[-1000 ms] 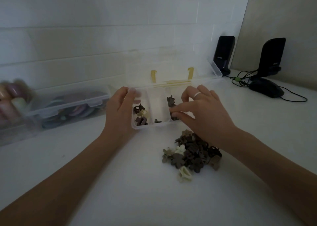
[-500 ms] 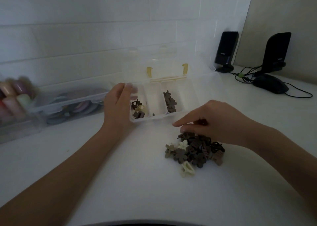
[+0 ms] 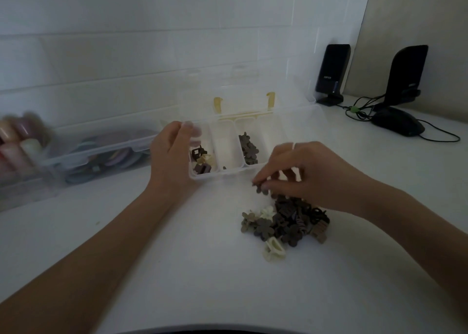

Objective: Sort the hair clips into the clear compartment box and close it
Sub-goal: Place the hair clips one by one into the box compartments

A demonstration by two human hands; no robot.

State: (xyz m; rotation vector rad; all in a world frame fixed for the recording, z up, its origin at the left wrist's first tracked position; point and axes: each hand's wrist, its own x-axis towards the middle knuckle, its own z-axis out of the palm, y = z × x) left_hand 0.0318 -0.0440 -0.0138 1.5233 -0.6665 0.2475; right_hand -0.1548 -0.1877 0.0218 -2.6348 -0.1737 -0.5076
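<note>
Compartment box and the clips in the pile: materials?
Compartment box: looks like clear, glossy rigid plastic; the clips inside show through its walls. Yellowish latches on the lid, likely plastic too. Pile of clips: apparently matte moulded plastic in brown, tan and cream; no shine visible.

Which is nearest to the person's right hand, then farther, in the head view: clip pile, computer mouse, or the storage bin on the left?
From the right hand:
1. Clip pile, just under it.
2. Computer mouse, back right.
3. Storage bin, far left by the wall.

The white desk (image 3: 177, 270) carries the open box (image 3: 229, 172) mid-desk, a clip pile (image 3: 286, 223) in front of it, a bin (image 3: 101, 153) toward the left edge, and speakers (image 3: 331, 72) and a mouse (image 3: 397, 123) at the back right corner.
</note>
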